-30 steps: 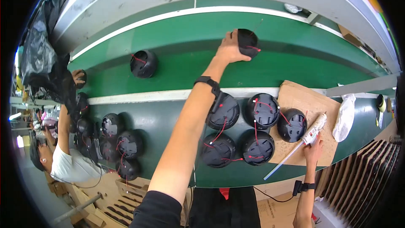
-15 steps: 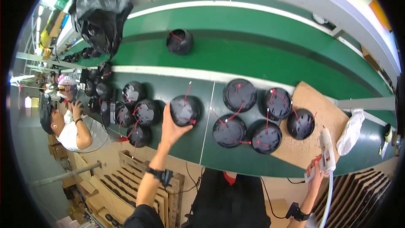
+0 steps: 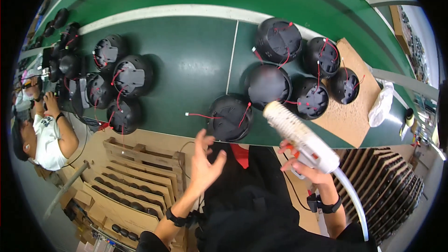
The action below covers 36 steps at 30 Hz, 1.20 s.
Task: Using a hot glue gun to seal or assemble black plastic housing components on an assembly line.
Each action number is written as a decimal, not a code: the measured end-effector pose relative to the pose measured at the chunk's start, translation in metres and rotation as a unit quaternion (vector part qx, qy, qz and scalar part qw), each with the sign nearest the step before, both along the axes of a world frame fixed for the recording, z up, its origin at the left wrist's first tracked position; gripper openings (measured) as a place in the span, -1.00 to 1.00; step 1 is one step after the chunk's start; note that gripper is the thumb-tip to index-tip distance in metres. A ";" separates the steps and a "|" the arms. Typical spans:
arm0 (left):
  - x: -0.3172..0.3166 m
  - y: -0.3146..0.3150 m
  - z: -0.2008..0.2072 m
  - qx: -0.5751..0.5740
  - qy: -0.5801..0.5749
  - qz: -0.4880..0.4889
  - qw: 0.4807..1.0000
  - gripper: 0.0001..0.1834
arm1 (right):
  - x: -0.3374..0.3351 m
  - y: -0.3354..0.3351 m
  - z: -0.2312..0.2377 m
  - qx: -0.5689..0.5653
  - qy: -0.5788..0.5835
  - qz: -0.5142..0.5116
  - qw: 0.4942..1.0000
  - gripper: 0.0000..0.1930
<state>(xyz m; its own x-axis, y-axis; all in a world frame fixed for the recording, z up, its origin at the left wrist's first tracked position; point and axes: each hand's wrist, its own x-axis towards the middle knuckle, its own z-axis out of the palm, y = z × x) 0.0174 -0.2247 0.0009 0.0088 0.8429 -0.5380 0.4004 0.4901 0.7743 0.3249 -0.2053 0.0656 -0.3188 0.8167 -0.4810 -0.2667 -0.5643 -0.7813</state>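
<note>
Round black plastic housing with red wires at near edge of flat dark-green table; left hand before table, fingers spread, empty; right hand before table, curled round white cylindrical glue gun

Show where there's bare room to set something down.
The widest bare patch of table lies between the left cluster of black housings and the right cluster, up to the white strip. A smaller one is the near part of the cardboard, beside the white bundle. Both clusters are crowded.

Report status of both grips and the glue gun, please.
Left grip open, empty, near closest black housing. Right grip holding glue gun. More housings clustered beyond.
</note>
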 end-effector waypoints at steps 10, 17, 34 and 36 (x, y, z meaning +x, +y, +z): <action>-0.033 0.144 -0.030 0.007 -0.250 -0.118 0.961 -0.90 | -0.083 -0.026 -0.011 0.204 -0.341 0.181 0.899 -0.69; -0.015 0.161 -0.049 -0.029 -0.267 -0.099 0.958 -0.88 | -0.112 -0.024 -0.027 0.251 -0.424 0.162 0.855 -0.69; -0.066 0.141 -0.027 -0.090 -0.293 -0.151 0.940 -0.93 | -0.104 -0.034 -0.020 0.186 -0.467 0.174 0.847 -0.70; -0.073 0.133 -0.030 -0.080 -0.265 -0.182 0.944 -0.94 | -0.104 -0.027 -0.018 0.184 -0.463 0.171 0.850 -0.70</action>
